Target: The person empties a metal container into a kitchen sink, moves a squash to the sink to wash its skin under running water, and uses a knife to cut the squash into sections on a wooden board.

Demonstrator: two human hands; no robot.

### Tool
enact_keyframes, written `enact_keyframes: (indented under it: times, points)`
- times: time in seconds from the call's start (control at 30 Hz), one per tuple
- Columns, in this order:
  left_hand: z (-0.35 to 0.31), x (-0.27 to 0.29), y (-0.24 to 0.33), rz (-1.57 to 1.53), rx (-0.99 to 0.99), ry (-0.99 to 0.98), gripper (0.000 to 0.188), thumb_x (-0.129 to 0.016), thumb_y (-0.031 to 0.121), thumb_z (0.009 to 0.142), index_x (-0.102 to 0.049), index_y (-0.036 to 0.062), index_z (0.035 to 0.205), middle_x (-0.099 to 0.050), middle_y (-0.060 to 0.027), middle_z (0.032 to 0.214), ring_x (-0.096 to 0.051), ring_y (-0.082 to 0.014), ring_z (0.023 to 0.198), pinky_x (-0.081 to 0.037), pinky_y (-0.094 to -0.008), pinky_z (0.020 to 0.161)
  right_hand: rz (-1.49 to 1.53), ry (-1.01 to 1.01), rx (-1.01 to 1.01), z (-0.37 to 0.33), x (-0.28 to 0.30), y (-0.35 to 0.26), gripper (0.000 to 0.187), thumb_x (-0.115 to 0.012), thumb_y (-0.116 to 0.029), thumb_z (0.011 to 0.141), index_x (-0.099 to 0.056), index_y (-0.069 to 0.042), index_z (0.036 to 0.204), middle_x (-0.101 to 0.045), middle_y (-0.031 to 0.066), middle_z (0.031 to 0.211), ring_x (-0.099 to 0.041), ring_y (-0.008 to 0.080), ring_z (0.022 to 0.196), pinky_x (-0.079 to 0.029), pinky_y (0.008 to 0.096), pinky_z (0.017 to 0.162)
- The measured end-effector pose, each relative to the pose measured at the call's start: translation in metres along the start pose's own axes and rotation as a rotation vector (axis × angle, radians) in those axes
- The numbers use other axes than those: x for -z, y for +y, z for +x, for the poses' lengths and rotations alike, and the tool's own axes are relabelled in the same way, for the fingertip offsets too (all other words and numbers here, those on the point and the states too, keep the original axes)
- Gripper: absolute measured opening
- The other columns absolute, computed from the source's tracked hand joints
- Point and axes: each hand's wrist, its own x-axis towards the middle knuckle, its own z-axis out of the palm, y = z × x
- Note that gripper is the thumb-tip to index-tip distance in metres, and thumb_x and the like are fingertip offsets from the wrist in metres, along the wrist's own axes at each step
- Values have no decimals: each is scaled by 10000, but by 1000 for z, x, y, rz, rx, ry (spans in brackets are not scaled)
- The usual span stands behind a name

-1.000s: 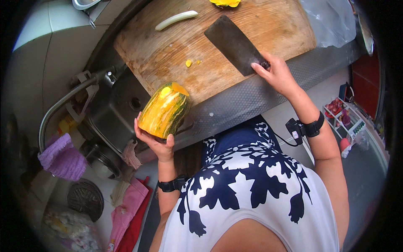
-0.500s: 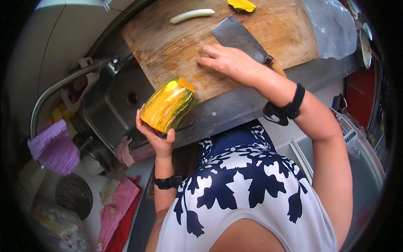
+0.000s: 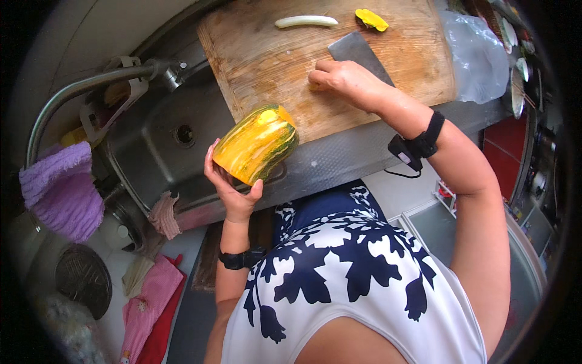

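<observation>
My left hand [image 3: 233,191] is closed round the lower end of a cut piece of yellow-and-green pumpkin [image 3: 257,144]. This piece is held tilted by the board's near left corner, beside the sink. Over the wooden cutting board [image 3: 260,67], my right hand [image 3: 350,86] has its fingers bent and pressed together at the surface. A small yellowish bit shows under the fingertips, too hidden to name. Partly under that hand and forearm lies a cleaver [image 3: 357,51]; its handle is hidden. Farther back on the board are a pale, slender curved stalk [image 3: 306,21] and a yellow pumpkin offcut [image 3: 371,20].
To the left is a metal sink [image 3: 145,161] with a curved faucet [image 3: 91,82] and a purple cloth [image 3: 63,191] hanging from it. A clear plastic bag [image 3: 476,57] lies at the board's right edge. Wet metal counter [image 3: 339,145] runs along the near side.
My right hand's fingers have come together down at the board, where they were more spread. The cleaver's handle has become covered by my forearm. The whole view has shifted slightly; the pumpkin stays held.
</observation>
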Motion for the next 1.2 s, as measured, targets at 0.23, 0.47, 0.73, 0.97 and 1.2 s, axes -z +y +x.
enact_keyframes:
  times: [0.23, 0.47, 0.73, 0.97, 1.2]
  points:
    - [0, 3, 4, -2, 22, -21, 988, -737, 340, 654, -134, 60, 1383, -277, -171, 1378, -336, -293, 1255, -294, -399, 1039, -106, -6, 52, 7, 2, -5, 142, -548, -112, 795, -517, -64, 925, -537, 137, 823, -584, 336, 740, -469, 405, 617]
    - [0, 2, 9, 4, -2, -32, 974, -733, 313, 657, -138, 62, 1386, -274, -165, 1380, -324, -293, 1265, -319, -412, 1027, -187, 24, 3, 7, -4, -9, 156, -515, -80, 757, -492, -6, 892, -550, 161, 839, -593, 338, 750, -485, 413, 626]
    - [-3, 3, 7, 4, 12, 1, 942, -730, 257, 649, -169, 67, 1381, -287, -170, 1368, -359, -298, 1242, -386, -414, 975, -90, 96, -130, 3, -10, -20, 119, -556, -101, 746, -494, -39, 827, -558, 164, 782, -579, 356, 740, -472, 433, 617]
    - [0, 7, -4, 204, -44, -6, 936, -720, 292, 655, -166, 90, 1381, -303, -158, 1330, -358, -285, 1232, -412, -408, 953, 89, 260, -306, -4, -13, -28, 90, -614, -9, 712, -560, -50, 770, -526, 103, 756, -600, 263, 694, -485, 343, 618]
    - [-8, 5, -2, 137, 21, 72, 948, -709, 372, 639, -192, 55, 1368, -327, -221, 1279, -357, -361, 1203, -324, -430, 1004, -60, 175, -317, -1, -17, -35, 121, -615, -31, 703, -566, -65, 809, -584, 130, 804, -603, 312, 737, -485, 374, 635]
